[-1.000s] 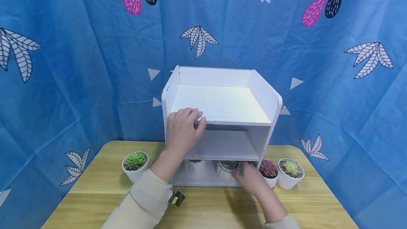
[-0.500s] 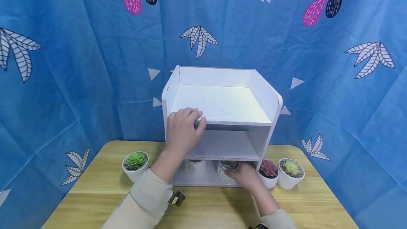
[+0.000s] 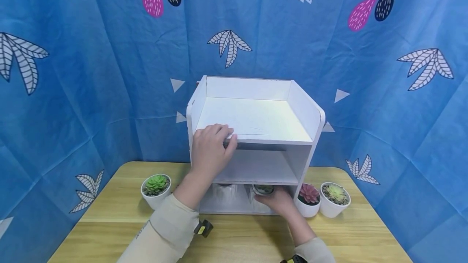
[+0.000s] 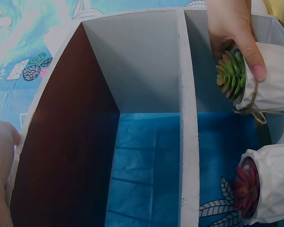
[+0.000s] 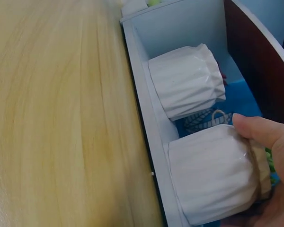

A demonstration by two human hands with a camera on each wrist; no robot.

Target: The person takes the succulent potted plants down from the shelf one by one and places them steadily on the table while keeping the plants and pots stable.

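Note:
A white shelf unit (image 3: pixel 256 119) stands on the table, and my left hand (image 3: pixel 212 149) rests at the front edge of its top board, with relaxed fingers over the edge. Down in the bottom compartment, my right hand (image 3: pixel 279 201) grips a potted succulent (image 4: pixel 272 78). This is a green plant in a white fluted pot with twine tied around it, upright at the right side. Its thumb lies along the pot's rim in the left wrist view. Beside it in that compartment stands a second white fluted pot with a red succulent (image 4: pixel 277 182).
Right of the unit stand a pot with a pink succulent (image 3: pixel 308 198) and one with a yellow-green succulent (image 3: pixel 333 200). A green succulent in a white pot (image 3: pixel 155 190) stands left of it. The wooden table (image 3: pixel 234 238) extends in front; a patterned blue cloth (image 3: pixel 248 23) hangs behind.
My right hand has shifted slightly left at the pot, its fingers coming around the pot's front. The pot has barely moved. My left hand has stayed on the top board.

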